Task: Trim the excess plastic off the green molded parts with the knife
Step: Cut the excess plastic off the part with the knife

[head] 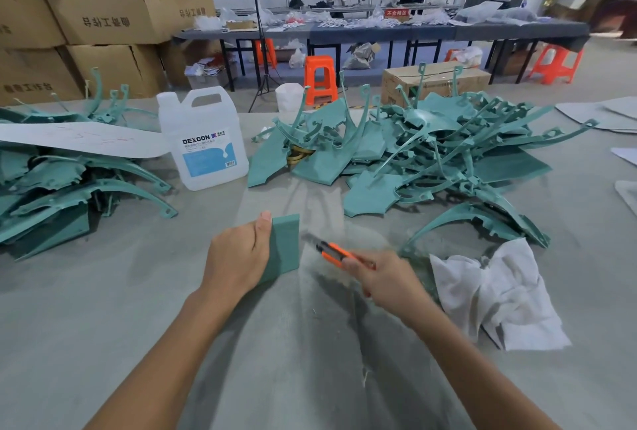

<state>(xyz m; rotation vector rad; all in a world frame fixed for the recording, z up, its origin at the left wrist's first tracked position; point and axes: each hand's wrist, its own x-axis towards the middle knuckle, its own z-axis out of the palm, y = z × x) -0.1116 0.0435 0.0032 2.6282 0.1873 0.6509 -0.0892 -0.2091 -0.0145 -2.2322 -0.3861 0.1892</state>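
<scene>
Workshop, grey worktable (103, 309). White jug (203, 140) stands toward far edge. Nearer camera than jug, left hand (238, 257) grips flat green part (286, 243), thumb along its edge, fingers hidden behind. Right of jug and nearer, right hand (382, 278) curls round orange knife (331, 250); blade blurred, aimed at part, contact unclear. Heaped green parts (431, 153) right of jug, second heap (51, 181) left of jug.

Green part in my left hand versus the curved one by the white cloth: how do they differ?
The held part shows as a flat, straight-edged panel; the curved part is an arched strip with a notched inner edge. The left hand grips the held part, with the knife in the right hand pointing toward it; the curved part lies untouched on the table beside the white cloth. Both are teal-green plastic.
</scene>
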